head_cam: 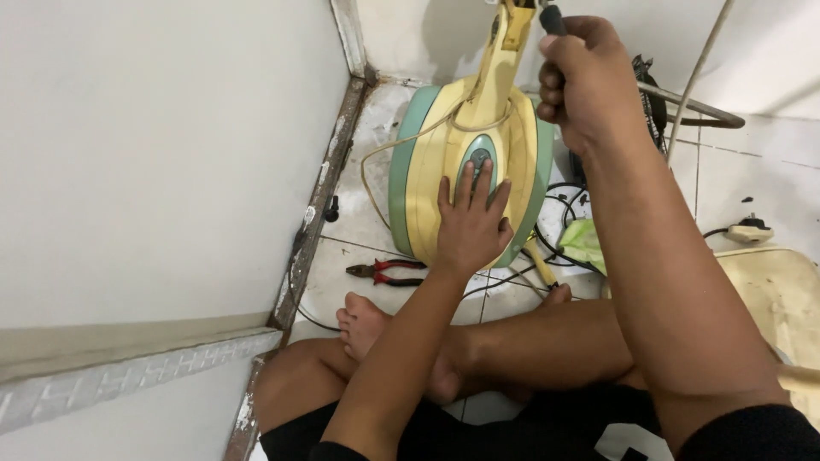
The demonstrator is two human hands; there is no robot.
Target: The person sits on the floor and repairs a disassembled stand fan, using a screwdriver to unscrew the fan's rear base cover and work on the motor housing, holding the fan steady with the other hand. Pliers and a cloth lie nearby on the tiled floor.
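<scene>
Left hand (471, 224) flat on fan base (444, 162), right hand (581, 81) gripping tool handle (552, 17) above

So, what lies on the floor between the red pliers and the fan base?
In the head view, only bare white floor tile lies between the red pliers and the fan base; a thin cream cord loops higher up.

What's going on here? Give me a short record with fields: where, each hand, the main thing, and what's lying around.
place: tiled floor in a corner by a white wall; the person sits cross-legged
main thing: cream and green fan base, tipped up on its edge, its stem toward the top of the picture
left hand: flat on the fan base, fingers spread
right hand: closed around a dark tool handle near the stem
nearby: red-handled pliers, black cables, green cloth
</scene>
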